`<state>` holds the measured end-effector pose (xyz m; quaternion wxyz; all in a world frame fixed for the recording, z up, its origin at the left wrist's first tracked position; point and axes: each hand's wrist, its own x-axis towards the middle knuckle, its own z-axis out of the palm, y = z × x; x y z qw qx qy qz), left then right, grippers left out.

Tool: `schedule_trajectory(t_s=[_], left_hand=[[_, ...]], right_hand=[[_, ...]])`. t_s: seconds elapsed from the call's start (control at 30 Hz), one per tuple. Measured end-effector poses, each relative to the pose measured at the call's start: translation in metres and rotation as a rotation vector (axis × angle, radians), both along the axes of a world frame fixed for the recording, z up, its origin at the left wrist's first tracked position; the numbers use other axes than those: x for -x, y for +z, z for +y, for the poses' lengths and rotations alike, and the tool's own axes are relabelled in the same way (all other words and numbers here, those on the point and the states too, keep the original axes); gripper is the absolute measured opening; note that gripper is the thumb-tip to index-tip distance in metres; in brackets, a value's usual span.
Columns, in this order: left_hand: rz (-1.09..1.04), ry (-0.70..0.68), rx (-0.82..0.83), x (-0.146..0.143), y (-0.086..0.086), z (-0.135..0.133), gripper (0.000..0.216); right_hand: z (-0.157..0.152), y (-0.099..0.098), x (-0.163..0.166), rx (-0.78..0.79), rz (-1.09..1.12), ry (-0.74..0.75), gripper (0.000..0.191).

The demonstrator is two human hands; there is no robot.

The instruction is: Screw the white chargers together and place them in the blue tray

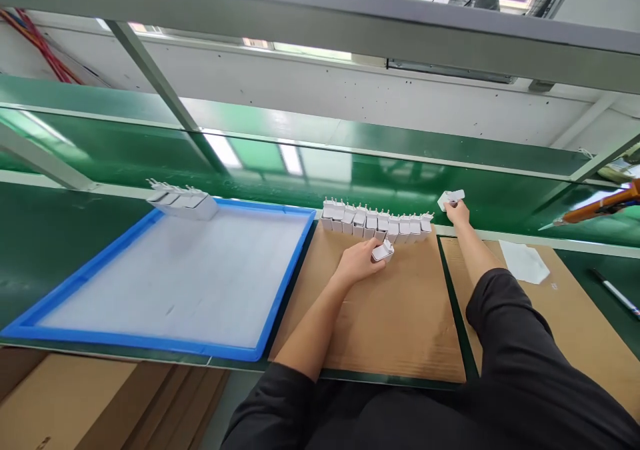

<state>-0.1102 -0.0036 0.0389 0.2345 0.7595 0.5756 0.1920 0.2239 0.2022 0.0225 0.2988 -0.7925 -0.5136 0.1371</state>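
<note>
Left hand (360,262), centre of frame: fingers curled and clamped on a white adapter (383,251). The adapter is held just over the cardboard (380,323), just below the row (375,222) of like adapters standing prongs-up along the cardboard's far edge.

Right hand (457,213), right of centre: arm extended, fingertips pinched on a second adapter (451,199). It sits at the near edge of the green belt (400,170), just right of the row's end.

Blue tray (150,347), left half of frame: a cluster (183,203) of adapters sits at its far left corner. Whether they touch the tray wall cannot be told.

Right of frame: white paper (524,262) lies on a second sheet (585,323). A pen (617,295) lies further right, and an orange tool (603,205) is at the right edge above it.
</note>
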Motion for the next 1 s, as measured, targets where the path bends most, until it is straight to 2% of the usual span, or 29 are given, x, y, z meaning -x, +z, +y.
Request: schedule_trajectory(t_s=[0.17, 0.3, 0.37, 0.53, 0.63, 0.7, 0.77, 0.87, 0.93, 1.0], left_hand=[[0.037, 0.022, 0.065, 0.015, 0.010, -0.002, 0.032], [0.037, 0.027, 0.096, 0.023, 0.015, -0.004, 0.031], [0.058, 0.034, 0.103, 0.027, 0.016, -0.005, 0.031], [0.129, 0.014, 0.132, 0.041, 0.015, -0.006, 0.032], [0.172, -0.028, 0.179, 0.053, 0.014, -0.005, 0.034], [0.180, -0.063, 0.232, 0.059, 0.020, -0.009, 0.042], [0.163, -0.069, 0.221, 0.063, 0.031, -0.020, 0.055], [0.075, 0.042, -0.009, 0.057, 0.054, -0.048, 0.056], [-0.047, 0.094, -0.146, 0.043, 0.063, -0.070, 0.045], [-0.159, 0.043, -0.128, 0.020, 0.061, -0.088, 0.043]], right_hand=[[-0.041, 0.009, -0.009, -0.073, 0.013, 0.155, 0.042], [-0.105, 0.021, -0.016, -0.125, 0.010, 0.220, 0.039], [-0.144, 0.024, -0.014, -0.140, 0.031, 0.302, 0.040], [-0.234, 0.012, 0.017, 0.043, -0.007, 0.572, 0.042], [-0.269, 0.003, 0.045, 0.044, -0.113, 0.633, 0.038], [-0.285, 0.002, 0.060, 0.025, -0.114, 0.630, 0.039], [-0.296, 0.006, 0.069, 0.035, -0.051, 0.675, 0.052], [-0.304, 0.017, 0.067, 0.098, 0.075, 0.829, 0.075], [-0.303, 0.024, 0.060, 0.096, 0.118, 0.893, 0.072], [-0.297, 0.027, 0.052, 0.044, 0.120, 0.924, 0.065]])
